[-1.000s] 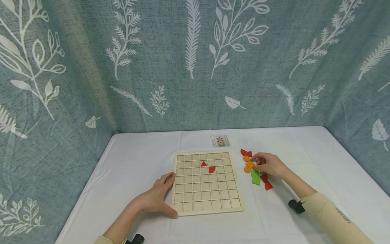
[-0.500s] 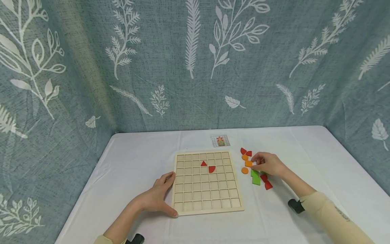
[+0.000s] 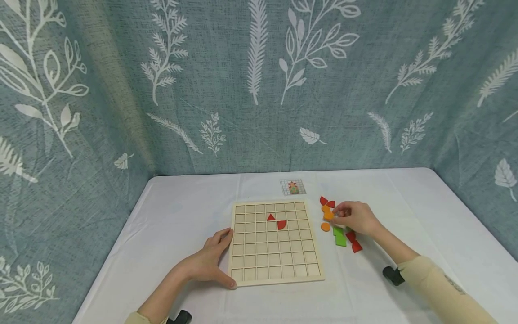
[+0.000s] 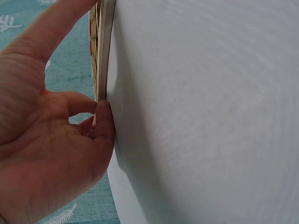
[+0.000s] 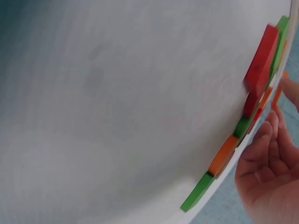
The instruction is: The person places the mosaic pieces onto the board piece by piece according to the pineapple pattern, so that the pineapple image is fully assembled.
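A pale wooden grid board [image 3: 262, 260] lies on the table with a red triangle [image 3: 270, 218] and a red quarter circle [image 3: 281, 224] in its cells. My left hand [image 3: 210, 258] rests along the board's left side, fingers on the edge and thumb at the near left corner. To the right of the board, my right hand [image 3: 356, 218] pinches an orange square piece [image 3: 328, 216] between thumb and fingertips; the right wrist view shows this orange piece [image 5: 277, 96] edge-on. One orange disc [image 3: 325, 227] lies just nearer, another orange disc [image 3: 325, 209] just beyond.
Green pieces [image 3: 340, 240] and red pieces [image 3: 356, 246] lie below my right hand. Two red quarter circles [image 3: 331, 204] sit farther back. A small picture card [image 3: 293, 187] lies behind the board. Patterned curtains [image 3: 226, 90] stand round the white table [image 3: 182, 207].
My right fingers have shifted the orange pieces slightly left and apart, and the orange square is now tilted up in the pinch. The left hand and board have stayed still.
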Tool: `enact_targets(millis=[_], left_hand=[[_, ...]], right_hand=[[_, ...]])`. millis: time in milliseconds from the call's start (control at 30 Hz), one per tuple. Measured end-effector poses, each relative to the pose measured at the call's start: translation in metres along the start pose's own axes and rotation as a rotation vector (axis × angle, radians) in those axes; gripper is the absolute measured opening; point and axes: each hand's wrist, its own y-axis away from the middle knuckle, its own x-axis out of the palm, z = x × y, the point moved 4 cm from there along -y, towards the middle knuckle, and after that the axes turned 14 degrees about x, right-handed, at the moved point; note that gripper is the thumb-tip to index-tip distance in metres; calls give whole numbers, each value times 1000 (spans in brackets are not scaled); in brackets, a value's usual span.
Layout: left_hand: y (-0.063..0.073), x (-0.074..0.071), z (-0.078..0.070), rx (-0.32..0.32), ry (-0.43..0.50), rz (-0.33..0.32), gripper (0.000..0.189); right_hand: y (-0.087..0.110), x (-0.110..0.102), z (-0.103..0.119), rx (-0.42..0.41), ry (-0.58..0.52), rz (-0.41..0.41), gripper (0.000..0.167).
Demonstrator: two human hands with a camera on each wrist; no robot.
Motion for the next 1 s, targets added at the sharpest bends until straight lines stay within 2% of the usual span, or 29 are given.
enact_targets(millis=[100, 233, 367, 467, 633, 800, 1000], left_hand=[[0, 0, 0, -2, 1, 1, 133], [0, 0, 0, -5, -2, 2, 133], [0, 1, 1, -14, -8, 0, 133], [0, 1, 1, -16, -9, -2, 133], [0, 3, 1, -13, -13, -2, 133], [0, 3, 1, -15, -15, -5, 133], [0, 3, 0, -16, -13, -8, 132]], right_hand=[[2, 0, 2, 14, -46, -9, 34], [5, 2, 7, 22, -164, 13, 39], [9, 9, 14, 16, -309, 77, 40], [11, 15, 20, 16, -379, 123, 41], [11, 26, 31, 25, -416, 160, 41], [9, 37, 43, 33, -418, 159, 39], [9, 54, 59, 7, -411, 180, 37]])
